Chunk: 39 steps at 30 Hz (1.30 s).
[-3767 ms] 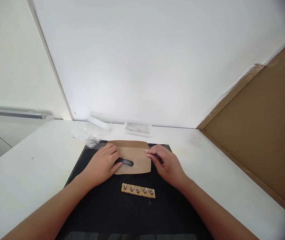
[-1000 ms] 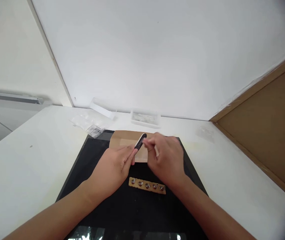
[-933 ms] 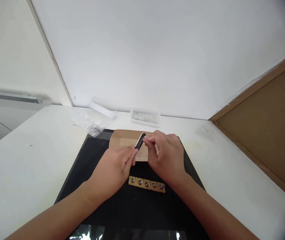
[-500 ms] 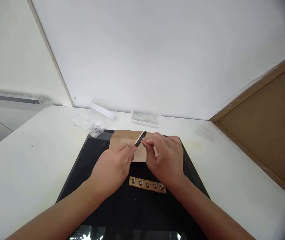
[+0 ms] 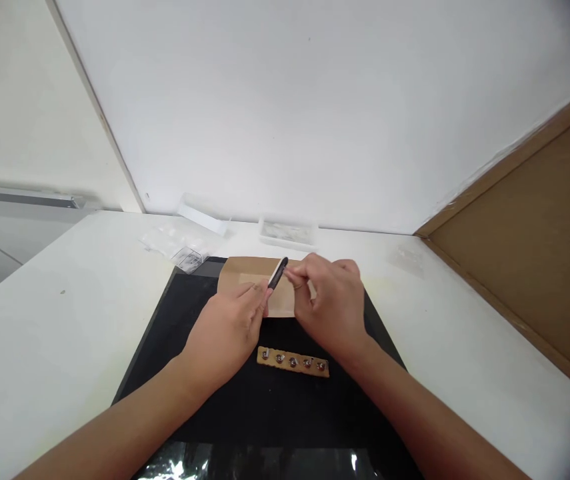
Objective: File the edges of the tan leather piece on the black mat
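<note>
My left hand point(image 5: 229, 327) is closed around a slim black-and-white piece point(image 5: 279, 272) with a rounded end, which points up and to the right. My right hand point(image 5: 329, 303) is pinched at the side of this piece, thumb and forefinger together. Whatever lies between those fingertips is too small to make out. Behind both hands a tan sheet of card or paper point(image 5: 235, 270) lies on a black mat point(image 5: 265, 413). Nearer to me, on the mat, rests a tan strip point(image 5: 293, 370) carrying several small shiny round pieces in a row.
At the back of the white table point(image 5: 49, 347) lie a clear plastic bag point(image 5: 167, 243), a white tray-like piece point(image 5: 203, 219) and a clear box point(image 5: 289, 233) with contents. Another clear packet point(image 5: 407, 259) lies to the right. A brown panel point(image 5: 525, 220) bounds the right side.
The view has shifted slightly. My right fingertips stay at the side of the black-and-white piece, with the hand a little higher; my left hand keeps its hold.
</note>
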Each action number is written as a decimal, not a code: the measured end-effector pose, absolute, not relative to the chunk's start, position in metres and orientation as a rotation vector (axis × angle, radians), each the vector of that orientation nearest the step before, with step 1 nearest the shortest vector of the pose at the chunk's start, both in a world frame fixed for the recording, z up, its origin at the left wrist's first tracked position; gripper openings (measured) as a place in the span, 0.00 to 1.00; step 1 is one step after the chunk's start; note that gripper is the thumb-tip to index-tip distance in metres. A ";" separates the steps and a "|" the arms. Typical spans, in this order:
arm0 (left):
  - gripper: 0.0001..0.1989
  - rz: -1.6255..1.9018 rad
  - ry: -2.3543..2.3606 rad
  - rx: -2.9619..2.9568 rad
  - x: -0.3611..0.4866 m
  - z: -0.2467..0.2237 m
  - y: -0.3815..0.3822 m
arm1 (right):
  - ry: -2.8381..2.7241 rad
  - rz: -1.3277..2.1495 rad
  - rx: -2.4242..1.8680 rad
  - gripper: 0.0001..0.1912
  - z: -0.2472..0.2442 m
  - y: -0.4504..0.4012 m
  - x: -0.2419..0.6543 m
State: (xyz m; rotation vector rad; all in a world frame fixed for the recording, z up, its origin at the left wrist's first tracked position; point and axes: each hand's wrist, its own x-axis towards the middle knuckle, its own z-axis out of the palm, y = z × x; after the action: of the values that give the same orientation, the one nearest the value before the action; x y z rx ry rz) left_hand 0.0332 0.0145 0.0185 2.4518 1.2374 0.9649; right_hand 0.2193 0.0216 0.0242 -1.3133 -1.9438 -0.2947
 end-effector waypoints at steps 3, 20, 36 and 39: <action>0.14 0.939 1.216 2.466 0.032 0.017 0.017 | -1.999 -0.251 -1.271 0.12 0.023 0.020 0.220; 0.14 1.115 1.128 2.355 0.031 0.014 0.018 | -1.427 0.929 -1.139 0.13 0.012 0.021 0.241; 0.14 1.015 1.138 2.148 0.033 0.017 0.013 | -1.402 1.026 -1.127 0.15 0.017 0.016 0.235; 0.15 1.032 1.082 2.151 0.033 0.017 0.013 | -1.508 0.888 -1.174 0.14 0.017 0.013 0.235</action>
State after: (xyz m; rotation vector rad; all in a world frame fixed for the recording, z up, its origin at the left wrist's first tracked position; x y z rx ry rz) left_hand 0.0326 0.0128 0.0169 2.1513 1.0818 1.0323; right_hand 0.2355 0.0133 0.0166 -1.1739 -1.5084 0.8877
